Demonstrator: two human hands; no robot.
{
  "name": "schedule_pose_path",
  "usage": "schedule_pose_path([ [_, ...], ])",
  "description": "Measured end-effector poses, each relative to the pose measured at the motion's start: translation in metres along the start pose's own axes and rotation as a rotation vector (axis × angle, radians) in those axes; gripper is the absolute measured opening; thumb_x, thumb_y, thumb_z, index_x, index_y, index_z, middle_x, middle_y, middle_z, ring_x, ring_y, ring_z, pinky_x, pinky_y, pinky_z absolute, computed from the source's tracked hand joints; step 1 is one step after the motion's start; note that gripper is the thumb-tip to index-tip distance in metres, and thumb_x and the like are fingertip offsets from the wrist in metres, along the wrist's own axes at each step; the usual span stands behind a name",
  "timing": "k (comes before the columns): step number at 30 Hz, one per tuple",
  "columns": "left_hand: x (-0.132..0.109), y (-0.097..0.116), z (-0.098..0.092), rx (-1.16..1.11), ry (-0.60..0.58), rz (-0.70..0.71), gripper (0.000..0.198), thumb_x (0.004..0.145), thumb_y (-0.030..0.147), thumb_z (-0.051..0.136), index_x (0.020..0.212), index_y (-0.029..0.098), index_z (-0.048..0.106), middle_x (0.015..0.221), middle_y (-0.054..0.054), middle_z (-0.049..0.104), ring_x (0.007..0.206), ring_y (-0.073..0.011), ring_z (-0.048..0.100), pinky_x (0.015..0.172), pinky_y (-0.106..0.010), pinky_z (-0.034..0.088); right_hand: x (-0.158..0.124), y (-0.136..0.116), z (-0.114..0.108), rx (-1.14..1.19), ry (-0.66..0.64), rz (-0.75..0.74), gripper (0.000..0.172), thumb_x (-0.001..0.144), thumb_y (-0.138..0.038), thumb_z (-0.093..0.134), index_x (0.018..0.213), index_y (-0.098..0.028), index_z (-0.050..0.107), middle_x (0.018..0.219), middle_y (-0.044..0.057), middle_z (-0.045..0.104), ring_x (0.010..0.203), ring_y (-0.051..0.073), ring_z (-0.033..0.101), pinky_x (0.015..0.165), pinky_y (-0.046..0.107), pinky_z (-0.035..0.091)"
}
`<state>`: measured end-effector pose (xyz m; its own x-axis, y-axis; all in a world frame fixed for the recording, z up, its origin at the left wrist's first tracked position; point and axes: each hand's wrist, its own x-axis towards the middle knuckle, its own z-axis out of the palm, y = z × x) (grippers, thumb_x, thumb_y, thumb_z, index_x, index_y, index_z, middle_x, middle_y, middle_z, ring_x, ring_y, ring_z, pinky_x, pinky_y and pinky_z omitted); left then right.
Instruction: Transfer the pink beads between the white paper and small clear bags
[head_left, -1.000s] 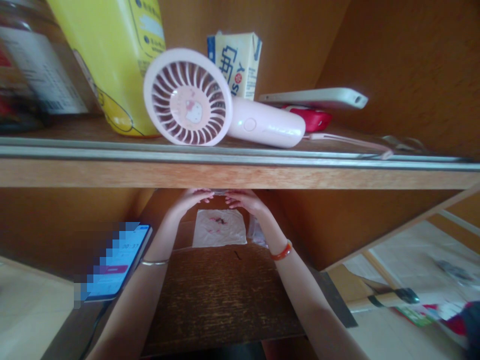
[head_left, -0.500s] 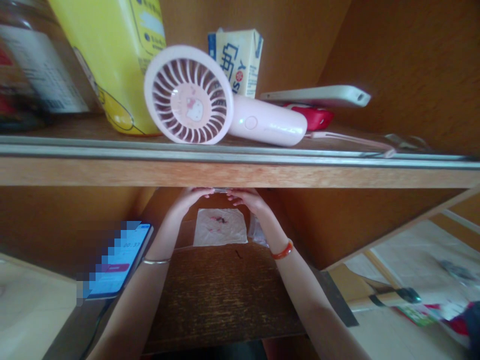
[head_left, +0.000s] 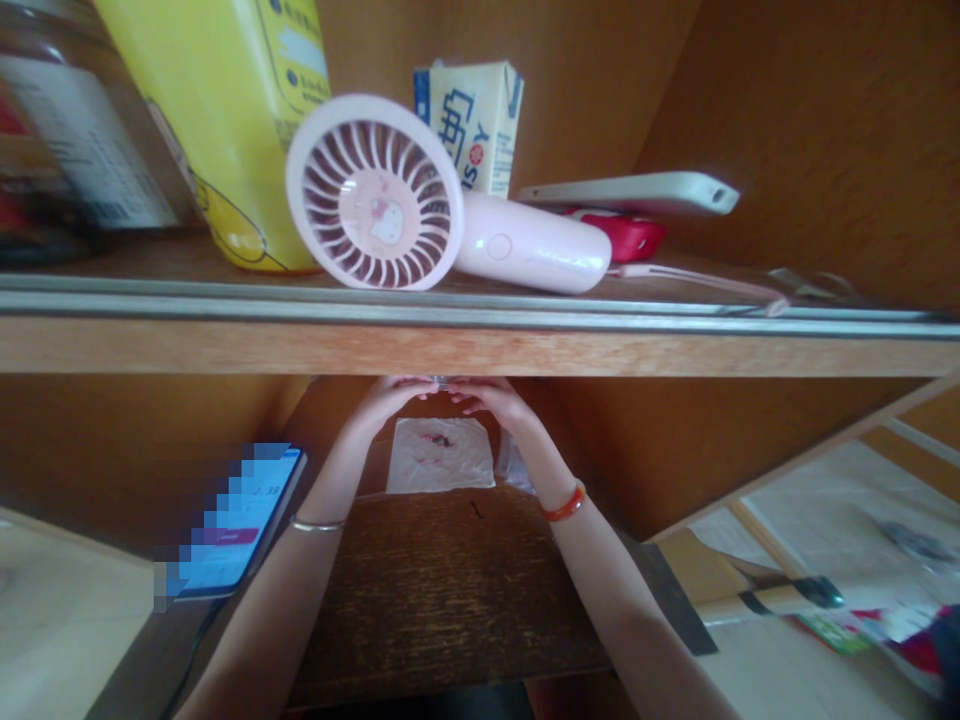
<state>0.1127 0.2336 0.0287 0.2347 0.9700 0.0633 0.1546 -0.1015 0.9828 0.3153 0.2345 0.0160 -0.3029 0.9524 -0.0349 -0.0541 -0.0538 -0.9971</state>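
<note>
My left hand (head_left: 390,398) and my right hand (head_left: 491,398) meet just under the wooden shelf board (head_left: 480,350), above a white tissue (head_left: 440,455) with red marks on the dark desk (head_left: 442,590). The fingertips of both hands curl toward each other around something small (head_left: 442,381); the shelf edge hides most of it. A silver bangle is on my left wrist, an orange bracelet on my right.
On the shelf lie a pink handheld fan (head_left: 420,215), a yellow tin (head_left: 232,110), a soy drink carton (head_left: 471,120), a white phone (head_left: 637,192) on a red case. A lit phone (head_left: 232,525) leans at the left. A hammer (head_left: 765,598) lies at the right.
My two hands have drawn slightly closer together under the shelf; their fingertips now nearly touch. Nothing else has moved.
</note>
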Motion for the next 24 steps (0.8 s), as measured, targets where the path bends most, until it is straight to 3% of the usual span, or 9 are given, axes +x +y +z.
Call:
schedule_pose_path([
  [10,-0.001,0.0009,0.0046,-0.025,-0.092,0.04,0.024,0.067,0.032,0.072,0.084,0.014,0.073,0.088,-0.008,0.074,0.08,-0.0177,0.065,0.079,-0.03,0.047,-0.0012,-0.0042,0.0044,-0.069,-0.042,-0.026,0.009,0.072,-0.024,0.072,0.08,-0.022,0.076,0.087,0.002,0.073,0.073,0.01,0.063,0.061,0.02,0.047],
  [16,-0.0022,0.0024,0.0047,0.004,-0.023,0.005,0.022,0.067,0.028,0.073,0.083,0.013,0.072,0.088,-0.007,0.074,0.082,-0.0178,0.065,0.082,-0.03,0.046,-0.0027,-0.0031,0.0063,-0.085,-0.031,-0.053,0.013,0.075,-0.026,0.071,0.086,-0.022,0.076,0.094,0.004,0.073,0.078,0.011,0.064,0.062,0.019,0.046],
  [24,-0.0052,0.0082,0.008,0.044,-0.067,0.044,0.015,0.073,0.028,0.069,0.08,0.015,0.071,0.083,-0.005,0.073,0.077,-0.0162,0.065,0.076,-0.028,0.048,-0.0004,-0.0002,0.0054,-0.094,-0.033,-0.054,0.014,0.073,-0.023,0.071,0.086,-0.021,0.076,0.092,0.004,0.074,0.079,0.012,0.065,0.063,0.02,0.047],
])
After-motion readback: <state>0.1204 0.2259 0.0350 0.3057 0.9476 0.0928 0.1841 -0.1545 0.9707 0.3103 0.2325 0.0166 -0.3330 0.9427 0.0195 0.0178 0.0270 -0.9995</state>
